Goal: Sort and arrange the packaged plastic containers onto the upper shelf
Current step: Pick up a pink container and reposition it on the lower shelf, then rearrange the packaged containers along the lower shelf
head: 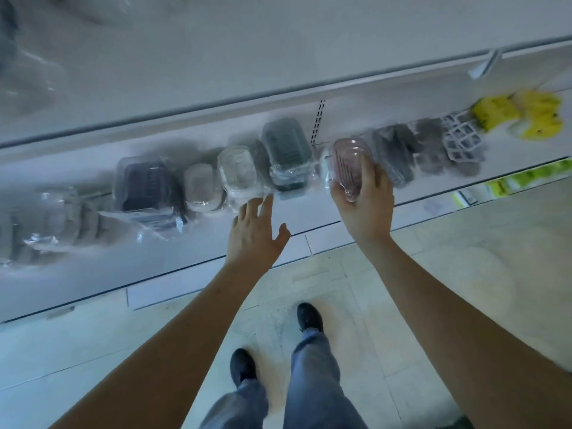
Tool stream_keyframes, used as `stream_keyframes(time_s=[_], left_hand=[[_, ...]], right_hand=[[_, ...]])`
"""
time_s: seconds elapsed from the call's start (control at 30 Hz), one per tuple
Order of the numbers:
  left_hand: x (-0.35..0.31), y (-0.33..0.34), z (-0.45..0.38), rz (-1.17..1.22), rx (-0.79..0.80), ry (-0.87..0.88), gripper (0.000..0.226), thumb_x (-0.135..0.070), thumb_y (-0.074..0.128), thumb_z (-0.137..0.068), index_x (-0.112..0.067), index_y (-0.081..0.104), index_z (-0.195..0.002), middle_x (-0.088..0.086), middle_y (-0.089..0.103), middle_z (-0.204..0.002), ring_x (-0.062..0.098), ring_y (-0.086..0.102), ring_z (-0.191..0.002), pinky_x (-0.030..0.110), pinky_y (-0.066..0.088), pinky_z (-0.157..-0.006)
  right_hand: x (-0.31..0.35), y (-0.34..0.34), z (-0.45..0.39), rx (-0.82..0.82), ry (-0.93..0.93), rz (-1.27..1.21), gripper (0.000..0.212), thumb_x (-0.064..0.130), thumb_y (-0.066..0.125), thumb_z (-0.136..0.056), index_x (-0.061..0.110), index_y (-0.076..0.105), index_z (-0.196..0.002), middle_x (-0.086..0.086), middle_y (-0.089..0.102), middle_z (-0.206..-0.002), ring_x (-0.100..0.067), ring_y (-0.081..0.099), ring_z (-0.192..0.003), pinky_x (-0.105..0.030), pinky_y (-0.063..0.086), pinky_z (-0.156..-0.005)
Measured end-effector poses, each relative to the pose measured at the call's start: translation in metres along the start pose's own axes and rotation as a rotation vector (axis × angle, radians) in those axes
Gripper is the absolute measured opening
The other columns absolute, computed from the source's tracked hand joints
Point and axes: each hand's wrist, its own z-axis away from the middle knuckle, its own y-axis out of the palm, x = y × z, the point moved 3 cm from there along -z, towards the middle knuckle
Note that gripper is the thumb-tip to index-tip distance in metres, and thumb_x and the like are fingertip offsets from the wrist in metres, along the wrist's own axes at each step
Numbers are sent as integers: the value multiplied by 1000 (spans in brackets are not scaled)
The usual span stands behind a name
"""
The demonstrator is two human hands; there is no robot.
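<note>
Hands reach to the shelf (309, 212): my right hand (363, 201) grips a pink container (348, 164), my left hand (257, 233) hovers spread beside a clear container (238, 171).

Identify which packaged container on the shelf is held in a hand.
The pink container: the right hand grips it. The dark green one, the clear one and the rest stand untouched; the left hand is open, holding nothing.
</note>
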Motion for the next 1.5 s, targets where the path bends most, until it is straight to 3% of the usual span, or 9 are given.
stream_keyframes(time_s=[0.13, 0.3, 0.73, 0.87, 1.0, 1.13, 1.2, 1.27, 1.5], left_hand=[[-27, 39, -25, 0, 26, -6, 62, -36, 53, -98, -11, 35, -153, 10, 45, -148, 28, 40, -137, 42, 39, -112], [-63, 95, -52, 38, 72, -73, 59, -31, 53, -99, -10, 37, -152, 12, 46, -148, 29, 42, -137, 41, 40, -111], [-69, 139, -65, 88, 94, -178, 57, -27, 50, -100, -13, 35, -152, 9, 45, -147, 26, 44, -133, 39, 44, -107], [-73, 135, -64, 106, 64, -160, 57, -27, 51, -99, -13, 36, -152, 10, 46, -146, 27, 45, -132, 41, 46, -106], [-79, 124, -56, 127, 51, -148, 58, -28, 52, -99, -13, 36, -152, 10, 46, -146, 27, 45, -131, 41, 45, -107], [-89, 99, -46, 136, 27, -120, 58, -31, 51, -99, -15, 35, -152, 8, 44, -147, 26, 44, -132, 40, 42, -108], [-97, 80, -37, 154, 8, -98, 58, -32, 51, -99, -15, 35, -152, 8, 44, -148, 26, 44, -133, 41, 41, -109], [-104, 56, -25, 183, -22, -72, 57, -32, 51, -99, -14, 37, -151, 7, 45, -148, 27, 44, -133, 42, 41, -109], [-110, -45, 38, 256, -153, 40, 51, -35, 46, -99, -21, 41, -147, -1, 48, -142, 20, 47, -128, 40, 45, -105]], right_hand=[[-65, 27, -46, 128, 87, -21, 81, 64, 52, -85, 17, 39, -151, -18, 49, -141, -39, 50, -121, -52, 50, -96], [-108, 69, -97, 320, 12, 65, 81, 51, 59, -89, 17, 29, -156, -21, 38, -151, -41, 41, -131, -51, 45, -104], [-124, 151, -127, 532, -30, 145, 80, 53, 54, -97, 27, 13, -160, -20, 2, -166, -44, 25, -146, -51, 41, -108], [-120, 146, -131, 542, -16, 200, 87, 62, 53, -94, 26, 10, -160, -23, -1, -166, -47, 15, -150, -54, 27, -119], [-104, 116, -115, 413, -79, 120, 80, 59, 44, -99, 18, 14, -160, -19, 8, -167, -40, 16, -152, -49, 26, -121], [-72, 62, -90, 315, -128, -172, 65, 50, 44, -102, 11, 33, -153, -13, 36, -157, -28, 35, -145, -44, 37, -117], [-46, 26, -77, 275, -188, -253, 57, 45, 46, -103, 10, 41, -147, -9, 44, -150, -22, 42, -138, -33, 38, -115], [-15, -15, -63, 236, -290, -299, 48, 37, 48, -103, 8, 49, -141, -7, 51, -142, -19, 47, -132, -27, 40, -111], [107, -150, -22, 43, -740, -324, 36, 28, 44, -103, 4, 66, -119, -7, 66, -115, -21, 61, -108, -36, 50, -93]])
